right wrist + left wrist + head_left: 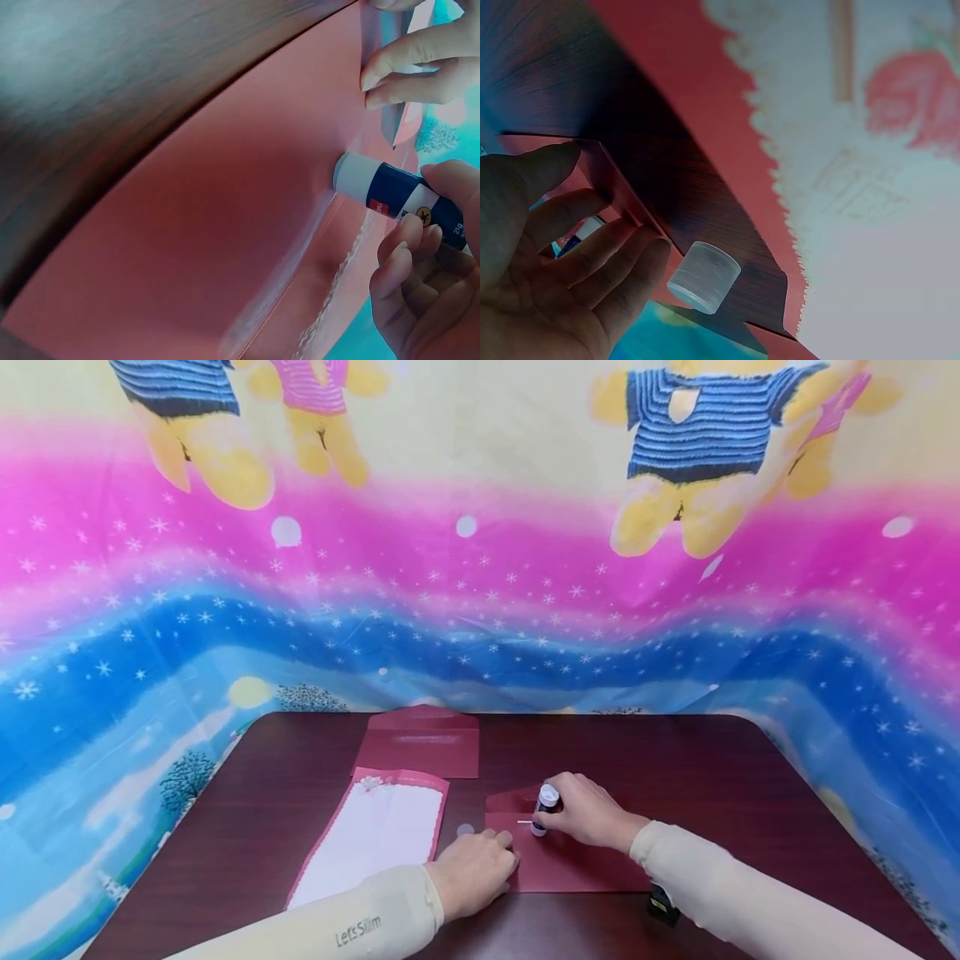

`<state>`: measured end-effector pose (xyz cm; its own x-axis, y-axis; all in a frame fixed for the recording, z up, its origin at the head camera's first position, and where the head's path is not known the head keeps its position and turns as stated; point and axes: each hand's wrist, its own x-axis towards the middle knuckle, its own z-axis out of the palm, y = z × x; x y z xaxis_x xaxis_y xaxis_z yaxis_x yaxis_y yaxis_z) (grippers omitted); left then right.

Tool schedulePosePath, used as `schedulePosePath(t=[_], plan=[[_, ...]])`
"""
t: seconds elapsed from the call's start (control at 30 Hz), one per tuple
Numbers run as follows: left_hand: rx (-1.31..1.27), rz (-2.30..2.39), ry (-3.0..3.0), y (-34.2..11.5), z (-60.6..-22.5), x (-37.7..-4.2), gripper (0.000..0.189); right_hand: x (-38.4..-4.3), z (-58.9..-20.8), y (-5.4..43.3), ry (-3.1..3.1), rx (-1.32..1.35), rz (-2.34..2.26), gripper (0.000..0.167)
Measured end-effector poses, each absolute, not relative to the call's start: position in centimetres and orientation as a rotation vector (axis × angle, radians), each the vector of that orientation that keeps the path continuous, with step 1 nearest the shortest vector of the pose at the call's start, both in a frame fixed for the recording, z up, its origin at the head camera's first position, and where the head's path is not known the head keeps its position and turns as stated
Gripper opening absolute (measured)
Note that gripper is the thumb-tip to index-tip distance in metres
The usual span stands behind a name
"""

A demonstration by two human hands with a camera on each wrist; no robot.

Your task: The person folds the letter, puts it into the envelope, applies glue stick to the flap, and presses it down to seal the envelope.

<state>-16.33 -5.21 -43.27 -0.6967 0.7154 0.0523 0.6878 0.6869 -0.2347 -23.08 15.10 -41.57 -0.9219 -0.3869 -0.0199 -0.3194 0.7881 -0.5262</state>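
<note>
My right hand (592, 812) grips a glue stick (412, 201) with a dark blue and white barrel. Its white end meets the red envelope (573, 868) just below the fold of the raised flap. A pale glue streak (281, 289) runs along that fold in the right wrist view, and a rougher white line marks the flap. The left hand (474, 870) rests its fingertips at the envelope's left edge, fingers loosely bent. Beside those fingers stands a translucent cap (704, 277).
Left of the envelope lies a white sheet of letter paper (382, 835) with a red border and floral print. Behind it is another red envelope (420, 758), flap opened away. The dark wooden table (645, 752) meets a patterned cloth (480, 577) at its back.
</note>
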Motion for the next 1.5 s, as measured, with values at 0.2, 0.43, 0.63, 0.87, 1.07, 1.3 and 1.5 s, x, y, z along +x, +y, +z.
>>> schedulePosePath(t=[0.2, 0.43, 0.63, 0.87, 1.07, 1.3, 1.5], plan=[[-1.160, 0.288, -2.794, -5.2, -43.3, -16.5, 0.017, -23.1, -41.5, 16.3, 2.845, -0.546, -0.812, 0.017], [-1.145, 0.284, -2.799, -5.1, -43.2, -16.5, 0.016, -23.0, -41.4, 17.7, 2.855, -0.502, -0.810, 0.017], [-1.151, 0.258, -2.818, -5.1, -43.3, -16.5, 0.016, -22.9, -41.4, 18.9, 2.863, -0.486, -0.802, 0.019], [-1.148, 0.252, -2.800, -5.2, -43.4, -16.4, 0.015, -22.9, -41.2, 20.5, 2.843, -0.537, -0.843, 0.017], [-1.160, 0.232, -2.811, -5.2, -43.4, -16.4, 0.014, -22.7, -41.3, 21.9, 2.841, -0.513, -0.865, 0.017], [-1.162, 0.213, -2.836, -5.1, -43.3, -16.5, 0.016, -22.6, -41.4, 23.6, 2.849, -0.518, -0.867, 0.016], [-1.159, 0.206, -2.839, -5.1, -43.2, -16.4, 0.016, -22.5, -41.5, 24.6, 2.855, -0.493, -0.866, 0.019]])
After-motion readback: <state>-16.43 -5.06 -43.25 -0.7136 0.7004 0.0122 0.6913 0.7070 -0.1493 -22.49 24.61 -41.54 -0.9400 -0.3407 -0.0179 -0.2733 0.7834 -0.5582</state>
